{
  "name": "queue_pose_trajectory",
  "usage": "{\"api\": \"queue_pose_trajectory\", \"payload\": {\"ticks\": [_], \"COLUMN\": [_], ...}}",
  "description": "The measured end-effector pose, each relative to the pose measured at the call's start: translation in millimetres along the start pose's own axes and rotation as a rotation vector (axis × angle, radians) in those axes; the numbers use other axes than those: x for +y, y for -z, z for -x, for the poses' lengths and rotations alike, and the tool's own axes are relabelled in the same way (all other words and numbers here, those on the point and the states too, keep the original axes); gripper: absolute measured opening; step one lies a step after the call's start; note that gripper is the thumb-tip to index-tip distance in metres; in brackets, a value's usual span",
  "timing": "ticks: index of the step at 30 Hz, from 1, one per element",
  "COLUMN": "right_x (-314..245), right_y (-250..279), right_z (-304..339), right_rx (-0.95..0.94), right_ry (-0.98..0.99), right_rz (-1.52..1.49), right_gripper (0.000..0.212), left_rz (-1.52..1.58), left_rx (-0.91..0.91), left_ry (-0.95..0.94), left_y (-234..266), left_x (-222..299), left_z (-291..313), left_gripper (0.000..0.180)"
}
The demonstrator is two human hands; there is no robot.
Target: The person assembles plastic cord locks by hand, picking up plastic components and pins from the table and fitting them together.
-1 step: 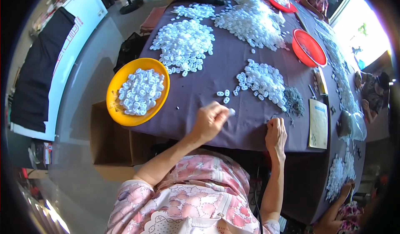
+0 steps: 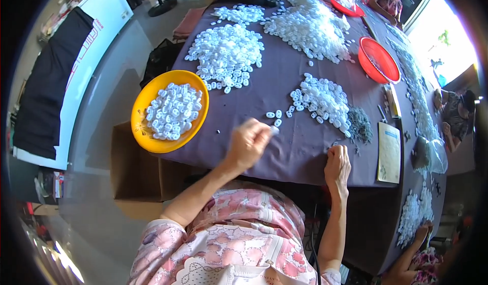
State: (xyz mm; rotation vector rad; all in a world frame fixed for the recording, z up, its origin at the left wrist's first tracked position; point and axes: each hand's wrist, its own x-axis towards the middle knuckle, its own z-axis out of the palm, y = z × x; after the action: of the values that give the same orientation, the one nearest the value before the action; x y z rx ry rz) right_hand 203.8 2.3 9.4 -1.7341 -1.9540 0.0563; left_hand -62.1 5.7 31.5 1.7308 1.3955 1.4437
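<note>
Over the near edge of the table my left hand (image 2: 248, 143) is closed, pinching a small white plastic piece (image 2: 274, 130) at its fingertips. Farther right, my right hand (image 2: 337, 164) is curled at the table edge; whatever its fingers hold is hidden. Beyond my left hand lie a few loose white oval pieces (image 2: 278, 114) with two holes each. A larger heap of these white pieces (image 2: 323, 98) sits beyond my right hand, with a pile of tiny grey pieces (image 2: 360, 125) beside it. On the left, a yellow bowl (image 2: 138, 130) holds many white pieces.
Big heaps of white pieces (image 2: 224, 51) cover the table's far part. A red basket (image 2: 378, 60) and a pale booklet (image 2: 388, 153) lie to the right. Below the yellow bowl stands an open cardboard box (image 2: 133, 170). Other people (image 2: 389, 3) sit along the right side.
My left hand has shifted a little left with the white plastic piece still at its fingertips. My right hand stays in nearly the same place.
</note>
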Motion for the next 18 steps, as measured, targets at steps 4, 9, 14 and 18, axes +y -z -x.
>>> {"api": "queue_pose_trajectory", "payload": {"ticks": [4, 9, 14, 18], "right_x": [-3, -4, -5, -4], "right_y": [-7, -12, -12, -13], "right_z": [-1, -3, -2, 0], "right_rx": [0.038, 0.119, 0.181, 0.194], "right_ry": [-0.008, 0.041, 0.055, 0.045], "right_rz": [-0.082, -0.154, -0.19, -0.232], "right_gripper": [0.007, 0.005, 0.008, 0.011], "left_rz": [-0.206, -0.611, -0.693, -0.513], "left_rx": [0.257, 0.25, 0.206, -0.011], "left_ry": [0.111, 0.241, 0.067, -0.095], "left_y": [84, 153, 120, 38], "left_x": [-26, -57, -44, -24], "left_z": [-17, -21, -28, -38], "left_gripper": [0.009, 0.01, 0.017, 0.005]}}
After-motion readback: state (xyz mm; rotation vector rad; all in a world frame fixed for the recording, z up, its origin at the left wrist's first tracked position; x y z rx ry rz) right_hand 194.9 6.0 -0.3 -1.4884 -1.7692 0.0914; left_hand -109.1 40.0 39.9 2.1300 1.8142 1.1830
